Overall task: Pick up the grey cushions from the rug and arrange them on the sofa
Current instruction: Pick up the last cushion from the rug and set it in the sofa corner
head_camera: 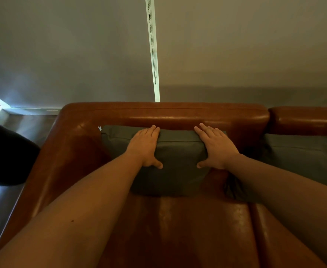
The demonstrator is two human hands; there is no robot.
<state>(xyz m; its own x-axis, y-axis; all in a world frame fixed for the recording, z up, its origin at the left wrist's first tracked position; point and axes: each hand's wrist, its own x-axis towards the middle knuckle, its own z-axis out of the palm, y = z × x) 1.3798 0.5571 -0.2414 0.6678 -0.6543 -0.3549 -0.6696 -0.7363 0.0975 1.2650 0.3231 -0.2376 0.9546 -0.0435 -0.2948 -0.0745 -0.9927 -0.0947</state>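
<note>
- Grey cushion (178, 151) stands on the seat against the brown leather sofa (158, 115) backrest, left end.
- Left hand (146, 147) and right hand (216, 147) lie flat on it, fingers (153, 130) spread, gripping nothing.
- Risk: slick leather lets it slide forward or topple once released.
- Second grey cushion (303, 157) at right; uneven pressing skews the row.

Head view, steeply down, close over sofa (168, 115)
</note>
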